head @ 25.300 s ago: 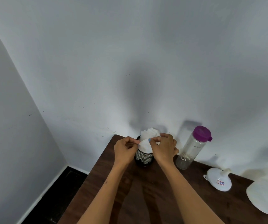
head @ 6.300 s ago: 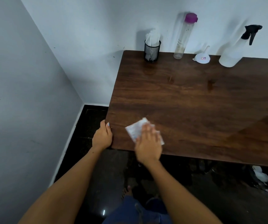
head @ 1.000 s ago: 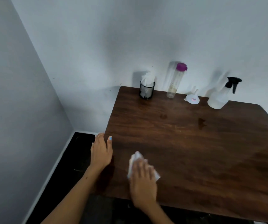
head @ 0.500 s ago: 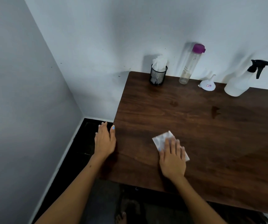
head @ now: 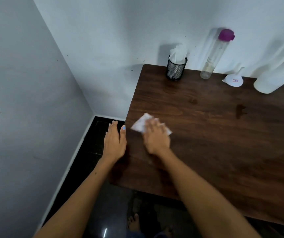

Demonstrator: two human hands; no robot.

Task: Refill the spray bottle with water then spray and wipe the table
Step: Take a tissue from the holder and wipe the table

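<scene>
Brown wood-grain table [head: 223,152] is standing in a corner of pale walls [head: 26,100], with dark floor [head: 93,152] showing along its left edge. White paper tissue [head: 140,125] is lying flat on the tabletop near the left edge, roughly midway between the near and far sides, and the right hand [head: 155,137] is pressing down on it with straight, spread fingers, palm down; the hand is motion-blurred, so finger detail is not readable. One corner of the tissue is sticking out to the upper left of the fingers and another strip is showing at the right of them. Left hand [head: 114,141] is lying flat and relaxed at the left edge of the table, fingers straight and holding nothing, thumb toward the wood; most of the hand is hanging past the edge over the floor. Dark wet patches [head: 240,111] are showing on the wood toward the far right, well apart from the tissue. Along the back edge, against the wall: black mesh cup [head: 175,69] is holding more white tissues; beside it, to the right, a tall clear bottle with a purple cap [head: 215,54] is standing upright; next, a white funnel [head: 234,79] is sitting mouth down; at far right, a white spray bottle [head: 271,78] with a black trigger head is being cut off by the frame edge. Bare foot [head: 134,222] is showing on the floor below the near table edge.
</scene>
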